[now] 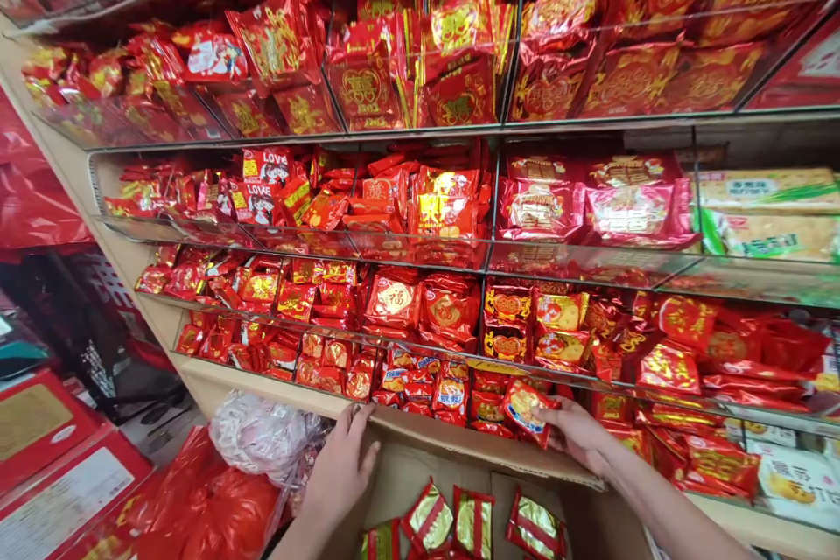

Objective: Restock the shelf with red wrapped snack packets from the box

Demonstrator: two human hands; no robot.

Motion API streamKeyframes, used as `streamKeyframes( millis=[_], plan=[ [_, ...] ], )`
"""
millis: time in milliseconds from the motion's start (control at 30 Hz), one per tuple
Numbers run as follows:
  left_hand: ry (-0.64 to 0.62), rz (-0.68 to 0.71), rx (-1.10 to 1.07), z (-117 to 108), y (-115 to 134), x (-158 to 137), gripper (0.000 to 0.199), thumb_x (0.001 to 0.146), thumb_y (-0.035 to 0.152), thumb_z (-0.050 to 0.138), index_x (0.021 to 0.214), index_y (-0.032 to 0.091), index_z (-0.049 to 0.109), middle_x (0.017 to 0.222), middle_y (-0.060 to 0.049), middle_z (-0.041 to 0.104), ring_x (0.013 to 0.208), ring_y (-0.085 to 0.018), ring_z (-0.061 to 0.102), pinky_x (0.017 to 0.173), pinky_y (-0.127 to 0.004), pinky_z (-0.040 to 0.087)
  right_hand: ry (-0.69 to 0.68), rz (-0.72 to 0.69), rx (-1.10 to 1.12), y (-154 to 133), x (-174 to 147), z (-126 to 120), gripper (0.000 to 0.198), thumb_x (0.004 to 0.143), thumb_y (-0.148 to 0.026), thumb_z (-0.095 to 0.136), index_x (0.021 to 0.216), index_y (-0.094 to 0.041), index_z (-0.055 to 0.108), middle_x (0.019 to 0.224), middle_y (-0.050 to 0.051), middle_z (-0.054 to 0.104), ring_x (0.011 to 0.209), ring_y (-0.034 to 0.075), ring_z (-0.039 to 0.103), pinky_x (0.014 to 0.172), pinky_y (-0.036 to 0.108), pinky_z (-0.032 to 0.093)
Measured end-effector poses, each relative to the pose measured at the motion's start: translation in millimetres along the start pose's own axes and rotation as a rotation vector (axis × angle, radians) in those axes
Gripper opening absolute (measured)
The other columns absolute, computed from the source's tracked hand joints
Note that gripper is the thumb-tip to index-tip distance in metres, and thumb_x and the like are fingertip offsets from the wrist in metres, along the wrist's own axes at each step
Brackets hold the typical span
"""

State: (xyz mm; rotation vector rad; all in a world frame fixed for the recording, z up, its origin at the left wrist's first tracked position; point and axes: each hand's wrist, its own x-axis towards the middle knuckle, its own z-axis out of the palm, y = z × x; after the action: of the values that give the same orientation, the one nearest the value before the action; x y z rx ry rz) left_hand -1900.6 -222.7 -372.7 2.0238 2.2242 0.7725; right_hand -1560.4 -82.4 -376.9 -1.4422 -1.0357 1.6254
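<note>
A small red snack packet (525, 413) with a pale and blue printed front is pinched in my right hand (581, 436), just in front of the lowest shelf row. My left hand (341, 459) grips the far rim of an open cardboard box (452, 433), fingers over the edge and thumb apart on the inner side. Inside the box lie several red-and-gold packets (473, 521). Similar red packets with blue lettering (451, 392) fill a bottom compartment between my hands.
Tiered shelves with clear front guards (420, 249) hold rows of red packets. Pale biscuit packs (765, 201) stand at the right. Beside the box at left are a bundled clear plastic bag (262, 433), a red plastic bag (229, 499) and red cartons (66, 472).
</note>
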Motion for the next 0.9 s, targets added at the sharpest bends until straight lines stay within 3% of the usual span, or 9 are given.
streamKeyframes(
  millis=[233, 533, 700, 900],
  plan=[
    [-0.023, -0.003, 0.095, -2.6, 2.9, 1.6, 0.042, 0.082, 0.022, 0.034, 0.124, 0.022, 0.032, 0.123, -0.009, 0.034, 0.108, -0.022, 0.046, 0.088, -0.038, 0.039, -0.084, 0.028, 0.152, 7.0, -1.8, 4.0, 0.044, 0.05, -0.018, 0.072, 0.086, -0.019, 0.047, 0.073, 0.002, 0.064, 0.061, 0.013, 0.06, 0.055, 0.023, 0.044],
    [-0.01, -0.005, 0.171, 0.6, 7.3, 2.9, 0.039, 0.082, 0.022, 0.034, 0.121, 0.021, 0.036, 0.122, -0.01, 0.036, 0.102, -0.022, 0.049, 0.082, -0.036, 0.043, -0.045, -0.004, 0.15, 12.7, -3.4, 2.6, 0.038, 0.052, -0.021, 0.074, 0.082, -0.017, 0.051, 0.071, 0.001, 0.063, 0.059, 0.01, 0.057, 0.052, 0.02, 0.042],
    [0.006, 0.011, 0.181, 3.7, 3.4, 4.1, 0.039, 0.082, 0.022, 0.034, 0.121, 0.021, 0.035, 0.121, -0.009, 0.037, 0.103, -0.021, 0.049, 0.085, -0.037, 0.041, 0.101, -0.131, 0.147, 5.9, 16.7, 3.7, 0.033, 0.058, -0.03, 0.069, 0.082, -0.018, 0.05, 0.077, 0.001, 0.062, 0.06, 0.01, 0.054, 0.049, 0.02, 0.041],
    [0.031, 0.013, 0.234, 8.7, -1.0, 2.7, 0.041, 0.081, 0.021, 0.035, 0.122, 0.019, 0.036, 0.122, -0.011, 0.038, 0.11, -0.023, 0.045, 0.087, -0.037, 0.04, 0.295, -0.313, 0.007, 1.4, 55.5, 12.7, 0.009, 0.073, -0.021, 0.055, 0.077, -0.015, 0.05, 0.083, 0.001, 0.057, 0.074, 0.012, 0.054, 0.061, 0.023, 0.044]
  ],
)
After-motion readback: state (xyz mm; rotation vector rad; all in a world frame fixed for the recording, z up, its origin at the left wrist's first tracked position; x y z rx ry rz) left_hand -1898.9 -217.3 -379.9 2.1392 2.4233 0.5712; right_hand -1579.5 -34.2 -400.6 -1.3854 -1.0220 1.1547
